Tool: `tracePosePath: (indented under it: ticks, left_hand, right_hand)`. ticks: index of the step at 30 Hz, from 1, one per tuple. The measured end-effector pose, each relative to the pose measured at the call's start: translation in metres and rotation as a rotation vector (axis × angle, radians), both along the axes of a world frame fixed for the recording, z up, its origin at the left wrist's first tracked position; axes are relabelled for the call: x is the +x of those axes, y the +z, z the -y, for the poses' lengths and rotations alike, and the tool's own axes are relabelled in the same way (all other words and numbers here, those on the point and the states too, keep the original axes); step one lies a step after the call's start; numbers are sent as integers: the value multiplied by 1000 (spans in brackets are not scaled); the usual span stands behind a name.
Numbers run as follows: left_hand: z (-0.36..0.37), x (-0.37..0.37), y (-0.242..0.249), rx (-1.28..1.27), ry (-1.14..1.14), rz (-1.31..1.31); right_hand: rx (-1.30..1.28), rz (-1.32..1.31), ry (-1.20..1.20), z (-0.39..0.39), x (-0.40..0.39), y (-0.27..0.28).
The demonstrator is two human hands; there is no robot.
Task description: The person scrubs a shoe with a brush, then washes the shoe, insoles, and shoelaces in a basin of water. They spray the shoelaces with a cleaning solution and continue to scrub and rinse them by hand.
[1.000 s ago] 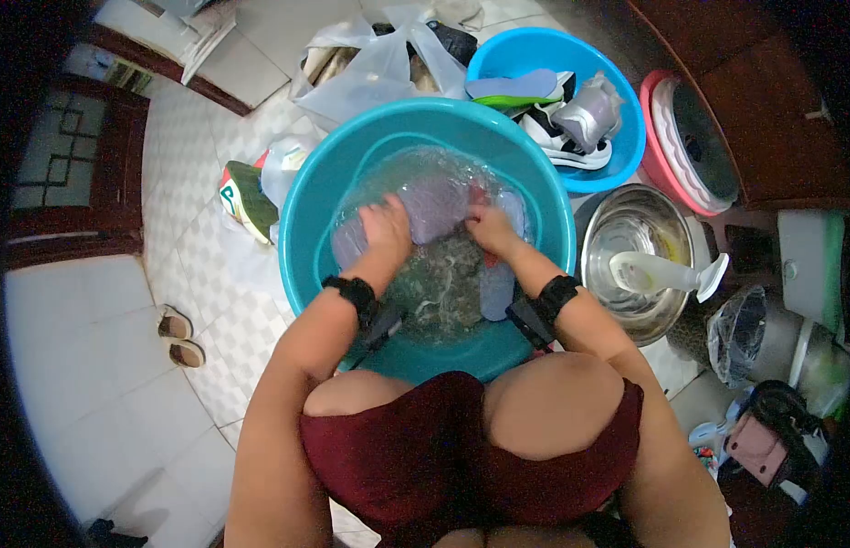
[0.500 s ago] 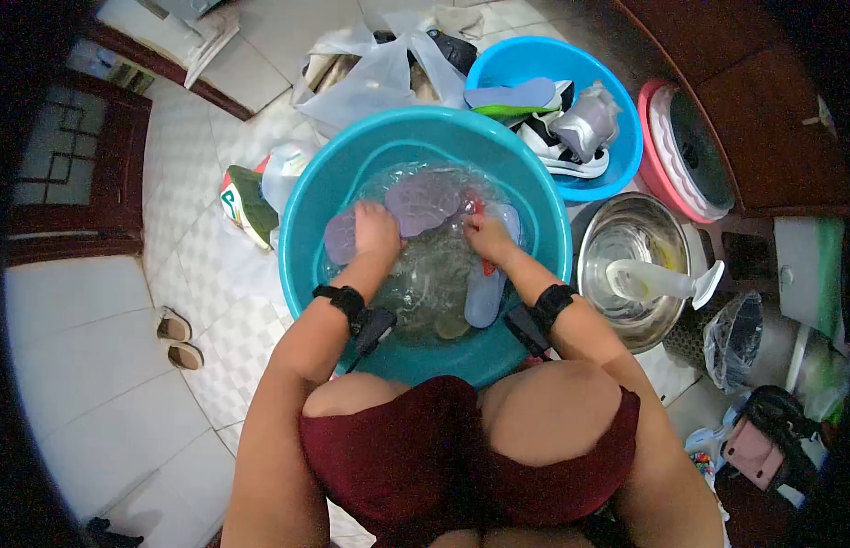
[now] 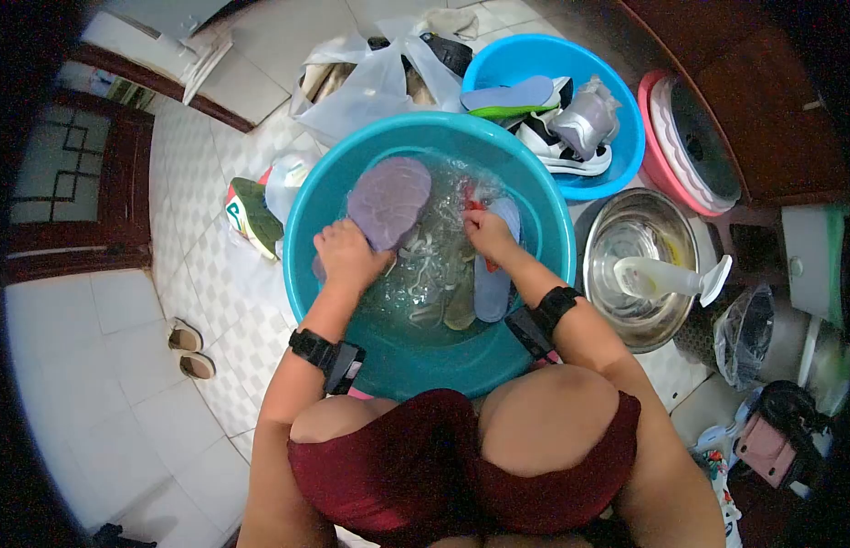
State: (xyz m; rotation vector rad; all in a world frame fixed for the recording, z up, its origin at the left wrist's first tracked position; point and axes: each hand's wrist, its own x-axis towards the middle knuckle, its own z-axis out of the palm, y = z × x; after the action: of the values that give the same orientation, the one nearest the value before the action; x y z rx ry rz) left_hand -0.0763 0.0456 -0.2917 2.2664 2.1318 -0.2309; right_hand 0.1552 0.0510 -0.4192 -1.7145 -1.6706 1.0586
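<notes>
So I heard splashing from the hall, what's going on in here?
A person is washing shoe insoles in a teal basin of water. The left hand grips a purple insole, lifted partly out of the water. The right hand is in the water on a blue insole. Sneakers sit in a blue basin behind.

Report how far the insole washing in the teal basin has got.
Done, seemingly: shoes and an insole sit in the blue basin. In hand: left hand lifts a purple insole from the teal basin; right hand grips another item underwater. Left: blue insole and laces soaking.
</notes>
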Motion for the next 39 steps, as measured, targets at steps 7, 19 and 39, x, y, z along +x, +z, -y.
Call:
tracePosePath:
  ticks: [7,19,39]
  left_hand:
    - [26,30,-45,-167,-182,-274]
    - [-47,14,-48,-399,-82,-173]
    - [-43,13,-5,-463,120,62]
  right_hand:
    - [-23,-23,4,5,4,-8]
    - [-140,38,28,8,13,-3]
    - [45,34,0,10,12,-1]
